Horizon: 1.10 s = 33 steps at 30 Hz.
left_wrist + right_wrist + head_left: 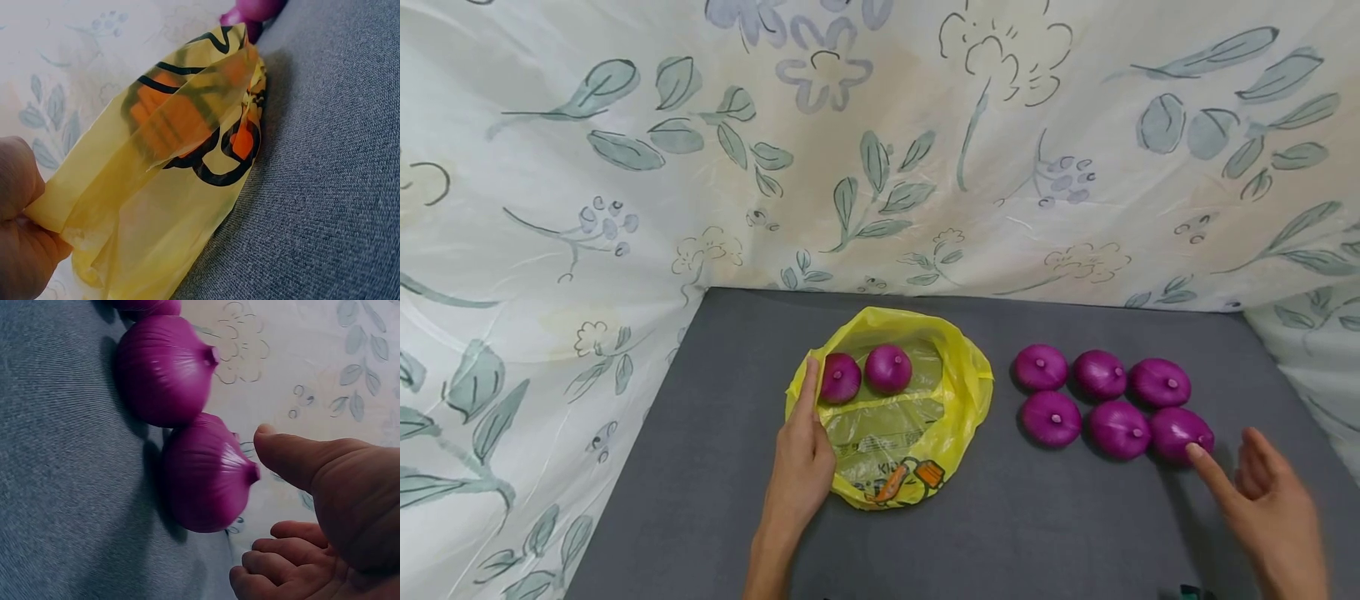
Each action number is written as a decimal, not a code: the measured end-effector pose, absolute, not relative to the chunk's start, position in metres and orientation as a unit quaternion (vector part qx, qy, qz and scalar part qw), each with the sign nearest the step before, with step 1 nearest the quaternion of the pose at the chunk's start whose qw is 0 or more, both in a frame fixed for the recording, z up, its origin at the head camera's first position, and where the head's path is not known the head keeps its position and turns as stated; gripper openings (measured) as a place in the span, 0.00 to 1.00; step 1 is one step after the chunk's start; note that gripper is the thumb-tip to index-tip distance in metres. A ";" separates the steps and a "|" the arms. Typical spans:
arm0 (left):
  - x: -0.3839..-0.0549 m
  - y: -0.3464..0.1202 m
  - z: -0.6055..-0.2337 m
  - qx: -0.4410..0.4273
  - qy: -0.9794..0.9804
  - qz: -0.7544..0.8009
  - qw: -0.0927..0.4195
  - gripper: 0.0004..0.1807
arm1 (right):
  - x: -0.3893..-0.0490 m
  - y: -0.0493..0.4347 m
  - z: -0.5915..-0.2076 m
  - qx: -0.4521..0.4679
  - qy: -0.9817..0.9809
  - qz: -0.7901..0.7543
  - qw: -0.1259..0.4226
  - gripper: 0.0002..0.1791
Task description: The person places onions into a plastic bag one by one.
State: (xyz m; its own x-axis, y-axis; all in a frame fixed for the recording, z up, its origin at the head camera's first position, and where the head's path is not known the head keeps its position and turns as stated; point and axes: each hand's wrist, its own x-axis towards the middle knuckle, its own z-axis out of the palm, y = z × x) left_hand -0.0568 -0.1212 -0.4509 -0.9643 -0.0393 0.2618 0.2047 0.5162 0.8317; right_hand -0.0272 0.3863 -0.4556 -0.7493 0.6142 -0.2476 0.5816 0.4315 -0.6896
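Observation:
A yellow plastic bag (966, 392) stands with its mouth spread wide, and two purple onions (889, 369) lie inside. On the bag's left rim, my left hand (802, 461) pinches the plastic between thumb and fingers, as the left wrist view confirms on the yellow bag (156, 206). Several more purple onions (1051, 418) sit in two rows to the right of the bag. My right hand (1273, 508) is just beside the nearest right-hand onion (1176, 433). In the right wrist view, a gap separates the extended thumb (294, 453) from that onion (206, 478); the hand holds nothing.
The dark grey tabletop (1000, 533) carries everything. Behind and at both sides hangs a pale sheet (895, 242) printed with leaves and flowers. A small dark object (1190, 592) shows at the bottom edge, too cut off to identify.

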 end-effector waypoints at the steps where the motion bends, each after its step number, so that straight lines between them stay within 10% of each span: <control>1: -0.057 -0.121 -0.451 -0.049 -0.862 -0.490 0.124 0.42 | -0.028 0.387 -0.456 -0.352 -0.847 0.397 0.014 0.60; 33: -0.060 -0.119 -0.453 -0.053 -0.860 -0.494 0.120 0.44 | -0.047 0.385 -0.470 -0.307 -0.873 0.379 -0.002 0.60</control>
